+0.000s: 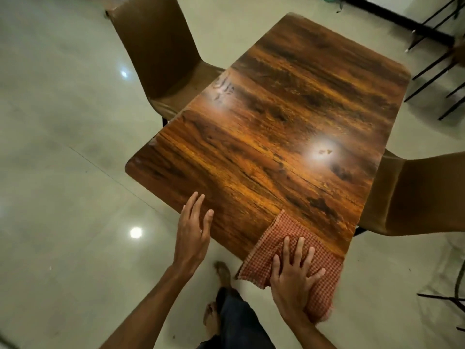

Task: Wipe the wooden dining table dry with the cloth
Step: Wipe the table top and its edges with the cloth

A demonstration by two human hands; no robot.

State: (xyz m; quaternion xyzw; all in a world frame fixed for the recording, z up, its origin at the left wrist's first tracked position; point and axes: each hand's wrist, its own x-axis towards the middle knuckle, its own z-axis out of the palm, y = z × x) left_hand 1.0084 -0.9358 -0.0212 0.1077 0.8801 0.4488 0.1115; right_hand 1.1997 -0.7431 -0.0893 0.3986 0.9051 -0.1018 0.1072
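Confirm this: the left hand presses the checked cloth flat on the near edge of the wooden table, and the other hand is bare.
Wrong hand. The head view shows the right hand pressing the checked cloth flat on the near edge of the wooden table; the left hand is bare.

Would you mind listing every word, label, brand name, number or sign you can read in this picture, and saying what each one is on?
None: no readable text shows in this view.
Table: the pale squiggles near its far left edge look like wet streaks under glare, not writing.
Cloth: a red and white check pattern only, no label in sight.
Chairs and floor: plain, no markings.
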